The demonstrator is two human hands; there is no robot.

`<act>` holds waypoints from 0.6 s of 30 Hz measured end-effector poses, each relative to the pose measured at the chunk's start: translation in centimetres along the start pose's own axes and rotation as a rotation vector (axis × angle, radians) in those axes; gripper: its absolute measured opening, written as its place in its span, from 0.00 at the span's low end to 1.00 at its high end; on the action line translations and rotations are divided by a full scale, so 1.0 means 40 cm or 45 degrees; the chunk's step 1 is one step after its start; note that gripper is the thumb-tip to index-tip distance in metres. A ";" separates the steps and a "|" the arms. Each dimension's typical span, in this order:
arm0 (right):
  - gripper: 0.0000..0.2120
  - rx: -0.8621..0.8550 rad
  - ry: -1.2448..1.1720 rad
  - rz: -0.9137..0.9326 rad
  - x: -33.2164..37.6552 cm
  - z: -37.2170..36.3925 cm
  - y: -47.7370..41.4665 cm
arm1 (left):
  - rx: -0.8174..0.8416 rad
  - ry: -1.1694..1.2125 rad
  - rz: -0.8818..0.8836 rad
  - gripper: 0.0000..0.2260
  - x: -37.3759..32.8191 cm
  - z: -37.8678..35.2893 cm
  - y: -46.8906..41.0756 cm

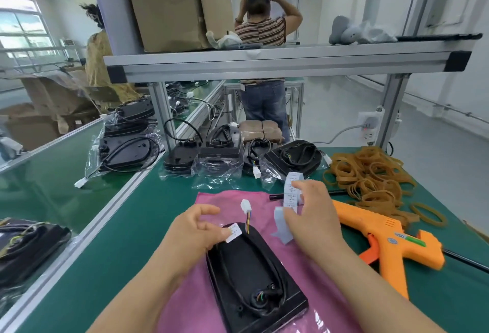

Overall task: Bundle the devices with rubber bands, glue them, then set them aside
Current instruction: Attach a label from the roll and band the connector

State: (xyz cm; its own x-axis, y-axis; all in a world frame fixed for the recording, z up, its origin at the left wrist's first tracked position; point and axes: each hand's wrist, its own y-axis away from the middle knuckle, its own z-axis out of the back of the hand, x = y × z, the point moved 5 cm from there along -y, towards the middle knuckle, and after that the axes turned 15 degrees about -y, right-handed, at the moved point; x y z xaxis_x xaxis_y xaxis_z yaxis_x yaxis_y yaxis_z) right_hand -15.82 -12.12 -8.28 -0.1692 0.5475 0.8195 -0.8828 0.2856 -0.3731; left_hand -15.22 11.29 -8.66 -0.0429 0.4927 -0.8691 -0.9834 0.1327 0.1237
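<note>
A black device (251,274) lies face down on a pink cloth (225,200), its cable coiled on its back and a white connector (245,205) sticking out at the far end. My left hand (193,229) pinches a small white label (233,232) at the device's far end. My right hand (312,213) holds a strip of white labels (291,189), whose pale backing paper (281,224) hangs below. An orange glue gun (383,237) lies to the right. A heap of tan rubber bands (370,174) sits at the far right.
Several bagged black devices (219,155) with cables line the back of the green table. More devices (124,147) lie on the left conveyor (47,187). An aluminium shelf (277,62) with a cardboard box (172,7) stands overhead. A person (264,68) stands behind it.
</note>
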 end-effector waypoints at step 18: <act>0.09 0.543 -0.012 -0.180 0.019 -0.142 0.042 | -0.137 -0.798 -0.030 0.15 -0.015 -0.044 0.005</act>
State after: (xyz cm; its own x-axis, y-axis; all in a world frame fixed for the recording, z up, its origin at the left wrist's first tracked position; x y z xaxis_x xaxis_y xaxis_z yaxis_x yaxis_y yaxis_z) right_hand -14.93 -6.77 -10.76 -0.0363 0.5187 0.8542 -0.9989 0.0058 -0.0460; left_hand -15.69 9.50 -8.94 0.0585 0.9047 -0.4220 -0.9964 0.0787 0.0306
